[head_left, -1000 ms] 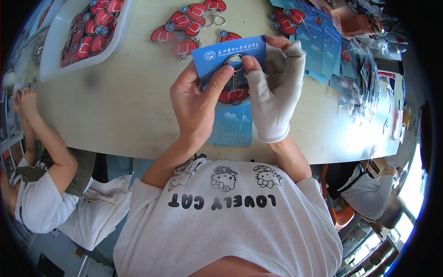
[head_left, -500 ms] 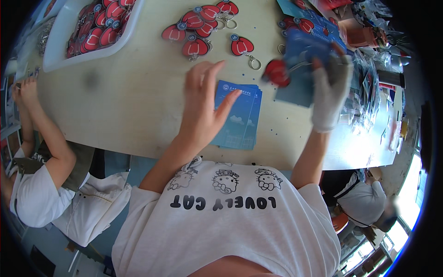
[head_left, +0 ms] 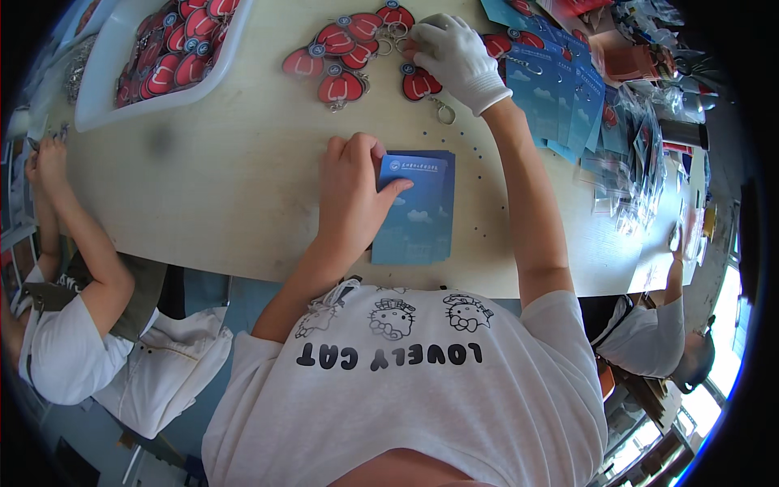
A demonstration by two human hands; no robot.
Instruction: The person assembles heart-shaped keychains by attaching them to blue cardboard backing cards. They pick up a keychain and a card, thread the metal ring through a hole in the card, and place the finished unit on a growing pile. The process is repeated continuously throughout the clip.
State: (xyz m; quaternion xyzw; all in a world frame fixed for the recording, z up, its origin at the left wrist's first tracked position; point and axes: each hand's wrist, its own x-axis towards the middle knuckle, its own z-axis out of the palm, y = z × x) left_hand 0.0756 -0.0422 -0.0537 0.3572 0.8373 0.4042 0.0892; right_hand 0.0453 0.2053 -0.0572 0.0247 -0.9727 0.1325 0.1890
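My left hand is closed on the left edge of the top blue card of a small stack in front of me. Its thumb lies over the card's printed face, the other fingers curled at the edge. My right hand, in a white glove with bare-looking fingertips, reaches across the table. Its fingers are bent down among red heart-shaped keychains, beside a single keychain with a metal ring. What the fingertips pinch there, if anything, is hidden. A cluster of similar keychains lies just left of it.
A white plastic bin full of red keychains stands at far left. Blue cards with keychains are piled right, near clear plastic bags. Co-workers sit at left and right. Small dark dots mark the tabletop.
My right hand has let go of a blue card with a keychain at the right pile and moved left to the loose keychains. My left hand has closed on the stack's top card.
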